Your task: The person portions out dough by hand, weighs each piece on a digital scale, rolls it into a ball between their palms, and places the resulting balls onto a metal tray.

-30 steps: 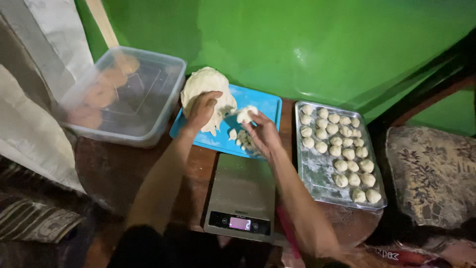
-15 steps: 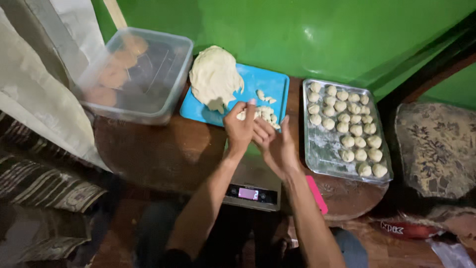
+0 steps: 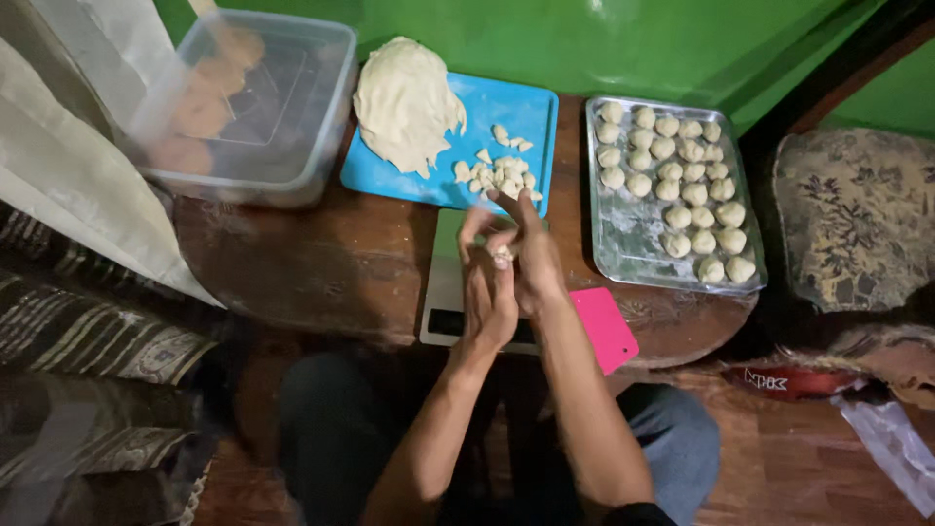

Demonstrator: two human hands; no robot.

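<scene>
A small pale lump of raw dough (image 3: 503, 257) sits pressed between the palms of the left hand (image 3: 489, 292) and the right hand (image 3: 531, 255), only a sliver of it showing in the gap between them, so its exact shape cannot be told. Both hands are held together, fingers pointing away from the body, above a flat grey kitchen scale (image 3: 450, 282) on the dark wooden surface (image 3: 321, 263). The dough looks off-white, soft and matte, the same colour as the small cut dough pieces (image 3: 499, 173) lying just beyond the fingertips on the blue plastic cutting board (image 3: 506, 112).
</scene>
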